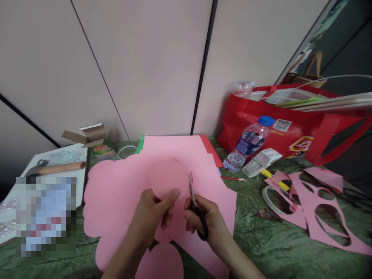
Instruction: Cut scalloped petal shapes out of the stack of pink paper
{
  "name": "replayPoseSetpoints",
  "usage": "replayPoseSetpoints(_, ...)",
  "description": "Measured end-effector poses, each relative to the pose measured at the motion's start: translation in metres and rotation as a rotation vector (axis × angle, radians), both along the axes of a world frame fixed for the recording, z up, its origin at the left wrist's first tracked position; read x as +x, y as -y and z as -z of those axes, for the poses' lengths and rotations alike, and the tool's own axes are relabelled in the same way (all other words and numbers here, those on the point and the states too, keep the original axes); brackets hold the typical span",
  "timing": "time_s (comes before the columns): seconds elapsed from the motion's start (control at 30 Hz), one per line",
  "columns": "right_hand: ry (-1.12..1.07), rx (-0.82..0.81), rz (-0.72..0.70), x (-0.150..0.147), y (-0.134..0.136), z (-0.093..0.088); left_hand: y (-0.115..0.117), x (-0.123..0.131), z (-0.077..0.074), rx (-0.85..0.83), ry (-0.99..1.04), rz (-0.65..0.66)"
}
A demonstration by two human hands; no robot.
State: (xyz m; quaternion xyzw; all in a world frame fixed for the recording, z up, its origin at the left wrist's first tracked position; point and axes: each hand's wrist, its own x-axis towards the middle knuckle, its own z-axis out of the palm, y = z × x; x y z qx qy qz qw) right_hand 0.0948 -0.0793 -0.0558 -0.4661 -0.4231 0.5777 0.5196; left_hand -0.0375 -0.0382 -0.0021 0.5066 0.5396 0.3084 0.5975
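Note:
My left hand (158,209) pinches the lower edge of a round piece of pink paper (168,176) between thumb and fingers. In my right hand (205,219) is a pair of black-handled scissors (200,221), its blades pointing away from me beside the paper's right edge. The blades look nearly closed; whether they touch the paper I cannot tell. Under both hands lie large pink sheets (217,197), and a scalloped pink cutout (113,193) spreads out on the left. Closer to me rests another rounded pink piece (162,263), partly behind my left forearm.
To the right stand a red bag (241,112), a tilted water bottle (247,143) and a small white box (258,162). Pink scraps with holes (310,205) lie over a tape roll (266,197). At left are an open green box (101,149) and a wooden-handled tool (62,167).

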Motion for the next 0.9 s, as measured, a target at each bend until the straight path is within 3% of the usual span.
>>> replayPoseSetpoints(0.27, 0.003, 0.051, 0.057, 0.001, -0.003, -0.0002, 0.0019, 0.0011, -0.0011, -0.035, -0.076, 0.06)
replayPoseSetpoints(0.9, 0.032, 0.069, 0.019, 0.0032, -0.0023, 0.0014, 0.0006, 0.0015, -0.0013, -0.026, -0.105, 0.052)
